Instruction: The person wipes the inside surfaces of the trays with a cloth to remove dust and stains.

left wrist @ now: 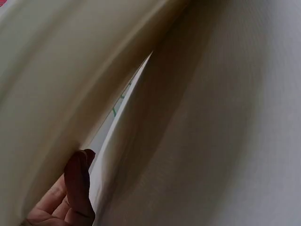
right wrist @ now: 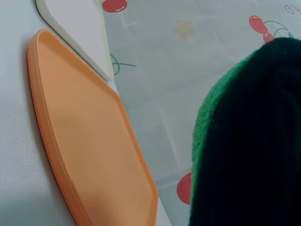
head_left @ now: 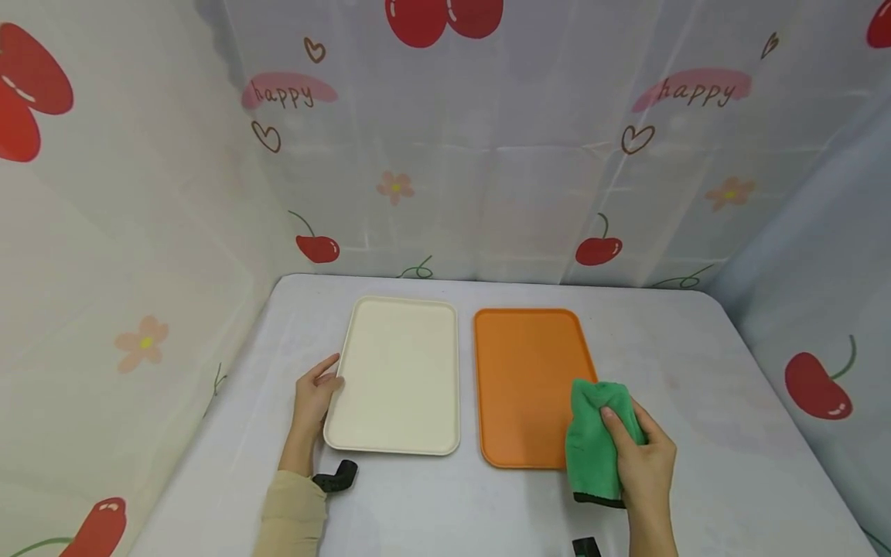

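Observation:
A cream tray [head_left: 397, 379] lies at the left of the table, and my left hand [head_left: 315, 396] grips its left edge. In the left wrist view the fingers [left wrist: 77, 183] are bent at the tray's edge [left wrist: 61, 108], with a gap showing between tray and table. To the right is an orange tray [head_left: 532, 379]. A folded green cloth [head_left: 595, 441] with a dark hem is in my right hand [head_left: 647, 464], thumb on top, over the orange tray's lower right corner. In the right wrist view the cloth [right wrist: 211, 113] looks raised above the table and hides the fingers.
The trays stand side by side with a narrow gap on a white-covered table [head_left: 696, 387]. A printed curtain [head_left: 487, 170] with cherries and flowers hangs behind the table and along both sides. A black wrist mount [head_left: 337, 476] sits by my left wrist.

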Demonstrator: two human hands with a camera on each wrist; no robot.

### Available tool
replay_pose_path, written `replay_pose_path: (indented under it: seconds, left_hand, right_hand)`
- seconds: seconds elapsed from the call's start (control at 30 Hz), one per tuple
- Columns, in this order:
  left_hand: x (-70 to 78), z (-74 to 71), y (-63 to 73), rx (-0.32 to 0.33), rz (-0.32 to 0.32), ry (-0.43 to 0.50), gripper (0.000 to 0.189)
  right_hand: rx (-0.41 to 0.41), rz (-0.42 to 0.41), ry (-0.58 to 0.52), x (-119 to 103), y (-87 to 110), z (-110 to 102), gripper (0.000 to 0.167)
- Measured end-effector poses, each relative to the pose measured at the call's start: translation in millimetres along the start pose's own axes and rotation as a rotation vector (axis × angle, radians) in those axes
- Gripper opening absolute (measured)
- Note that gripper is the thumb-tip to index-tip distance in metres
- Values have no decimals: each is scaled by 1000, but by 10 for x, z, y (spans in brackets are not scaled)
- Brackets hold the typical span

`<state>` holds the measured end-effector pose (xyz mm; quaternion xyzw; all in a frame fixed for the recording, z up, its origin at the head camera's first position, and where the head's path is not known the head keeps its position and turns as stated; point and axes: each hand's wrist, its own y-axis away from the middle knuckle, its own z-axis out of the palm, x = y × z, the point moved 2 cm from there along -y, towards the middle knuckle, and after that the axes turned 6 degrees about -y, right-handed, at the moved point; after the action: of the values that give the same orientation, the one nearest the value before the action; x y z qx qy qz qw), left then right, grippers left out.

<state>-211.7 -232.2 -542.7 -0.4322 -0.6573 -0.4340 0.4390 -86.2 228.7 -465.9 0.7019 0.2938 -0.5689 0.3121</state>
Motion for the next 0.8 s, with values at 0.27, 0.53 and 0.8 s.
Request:
replay_pose_path:
  seconds: [0.27, 0.53, 0.8]
  left_hand:
    - [45, 73, -7, -141, -83, 209, 51]
    - [20, 151, -73, -209, -100, 289, 55]
    - [31, 220, -149, -227, -104, 329, 57]
  right_hand:
    - [-7, 0, 1, 9, -17, 2, 57]
    - [-29, 33, -19, 16, -25, 9, 57]
    - [-37, 8, -8, 35, -31, 19, 54]
